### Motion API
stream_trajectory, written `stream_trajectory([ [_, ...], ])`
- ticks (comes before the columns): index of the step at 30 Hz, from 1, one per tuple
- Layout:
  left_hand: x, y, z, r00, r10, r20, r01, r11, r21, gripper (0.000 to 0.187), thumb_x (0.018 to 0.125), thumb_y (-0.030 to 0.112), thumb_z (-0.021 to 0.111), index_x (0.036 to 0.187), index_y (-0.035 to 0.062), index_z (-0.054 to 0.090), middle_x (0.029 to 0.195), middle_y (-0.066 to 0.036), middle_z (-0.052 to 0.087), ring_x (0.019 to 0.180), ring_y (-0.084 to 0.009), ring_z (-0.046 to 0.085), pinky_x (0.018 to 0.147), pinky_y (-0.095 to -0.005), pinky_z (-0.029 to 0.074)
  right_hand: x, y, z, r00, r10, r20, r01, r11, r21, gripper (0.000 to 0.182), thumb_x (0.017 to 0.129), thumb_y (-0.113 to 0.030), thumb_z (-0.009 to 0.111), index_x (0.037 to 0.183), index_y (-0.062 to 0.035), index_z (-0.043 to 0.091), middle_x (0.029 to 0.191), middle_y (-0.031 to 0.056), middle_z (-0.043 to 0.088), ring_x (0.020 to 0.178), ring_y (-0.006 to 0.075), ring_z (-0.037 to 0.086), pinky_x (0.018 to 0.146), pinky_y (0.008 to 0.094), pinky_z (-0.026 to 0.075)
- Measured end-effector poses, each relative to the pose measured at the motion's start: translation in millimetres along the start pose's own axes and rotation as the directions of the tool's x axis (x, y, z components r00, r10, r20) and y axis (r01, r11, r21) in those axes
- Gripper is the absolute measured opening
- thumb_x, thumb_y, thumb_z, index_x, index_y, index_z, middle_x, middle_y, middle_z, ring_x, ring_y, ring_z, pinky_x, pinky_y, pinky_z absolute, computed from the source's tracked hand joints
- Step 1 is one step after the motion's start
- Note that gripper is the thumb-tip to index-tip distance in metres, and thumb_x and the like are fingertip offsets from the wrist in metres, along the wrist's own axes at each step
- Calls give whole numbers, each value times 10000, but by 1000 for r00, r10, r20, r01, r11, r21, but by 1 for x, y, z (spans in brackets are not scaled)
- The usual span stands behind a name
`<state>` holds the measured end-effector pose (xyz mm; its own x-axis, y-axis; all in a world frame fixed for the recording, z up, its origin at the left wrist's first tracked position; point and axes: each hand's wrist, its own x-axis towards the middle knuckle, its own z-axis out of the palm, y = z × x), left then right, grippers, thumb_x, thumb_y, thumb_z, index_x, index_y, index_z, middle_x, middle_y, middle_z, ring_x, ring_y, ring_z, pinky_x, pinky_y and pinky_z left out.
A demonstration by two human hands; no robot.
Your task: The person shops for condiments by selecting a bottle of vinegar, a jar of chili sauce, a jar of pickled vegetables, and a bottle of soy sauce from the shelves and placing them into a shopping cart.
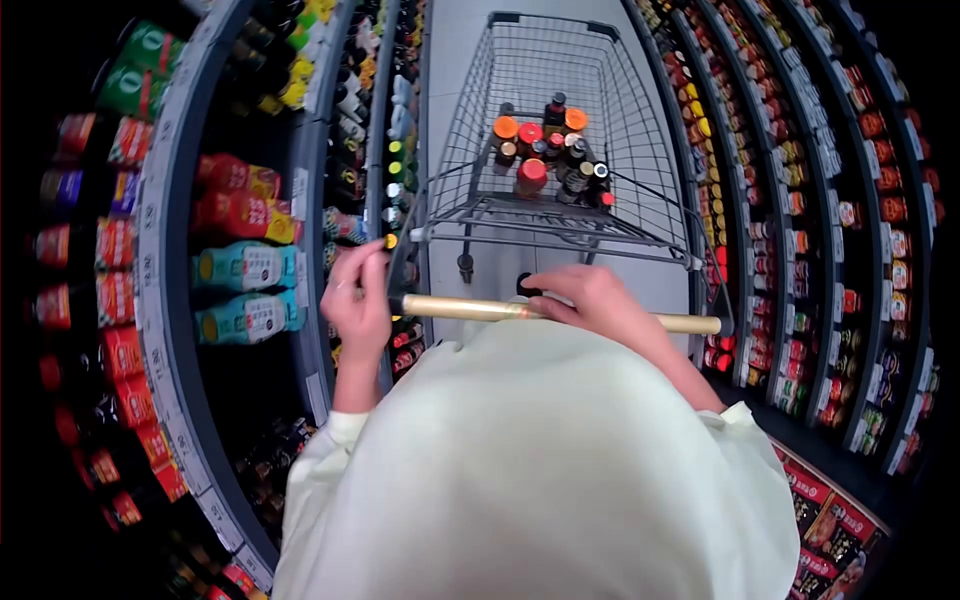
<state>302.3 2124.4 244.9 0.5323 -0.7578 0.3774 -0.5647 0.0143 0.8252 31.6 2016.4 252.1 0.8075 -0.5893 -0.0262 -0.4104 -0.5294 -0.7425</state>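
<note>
My right hand [583, 292] lies over the gold-coloured handle [460, 307] of a shopping cart, its fingers bent around the bar right of the middle. Just past the handle's left end, my left hand [357, 295] is raised with its fingers curled together and a ring on one of them. Nothing shows in that hand. Ahead of the handle stands the wire shopping cart [478, 110]. Grouped in its basket are several dark bottles and jars, among them a red-lidded jar [531, 178] and an orange-lidded jar [506, 128].
Packed shelves line both sides of the aisle. On the near left shelf [170, 150] lie turquoise bags [248, 267] and red bags [240, 210]. Jars and bottles fill the right shelves [790, 200]. Red printed boxes [835, 520] are at the lower right. Pale floor [458, 60] runs ahead.
</note>
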Motion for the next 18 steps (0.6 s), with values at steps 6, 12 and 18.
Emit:
stream_trajectory([
  [6, 64, 21, 91, 694, 176, 698, -359, 925, 123, 378, 930, 243, 609, 1256, 51, 596, 1152, -146, 637, 1076, -332, 583, 939, -401, 461, 13, 30, -63, 1000, -1, 12, 2, 997, -74, 263, 845, -144, 718, 1080, -30, 688, 929, 131, 706, 804, 277, 687, 727, 336, 547],
  [12, 60, -4, 169, 504, 25, 863, -367, 911, 188, 471, 936, 329, 600, 1312, 49, 554, 1257, -176, 579, 1138, -350, 555, 978, -425, 452, 35, 163, -94, 906, 415, 82, -418, 908, 18, 303, 858, -219, 695, 1104, -43, 688, 935, 152, 713, 859, 262, 694, 771, 364, 537],
  [18, 52, -8, 180, 450, -129, 884, -279, 919, 277, 468, 965, 378, 503, 1294, 53, 573, 1047, -157, 660, 1033, -339, 608, 883, -437, 494, 52, 253, -60, 823, 486, 296, -404, 865, -298, 335, 865, -270, 689, 1144, -85, 663, 958, 163, 703, 948, 335, 665, 843, 426, 522],
])
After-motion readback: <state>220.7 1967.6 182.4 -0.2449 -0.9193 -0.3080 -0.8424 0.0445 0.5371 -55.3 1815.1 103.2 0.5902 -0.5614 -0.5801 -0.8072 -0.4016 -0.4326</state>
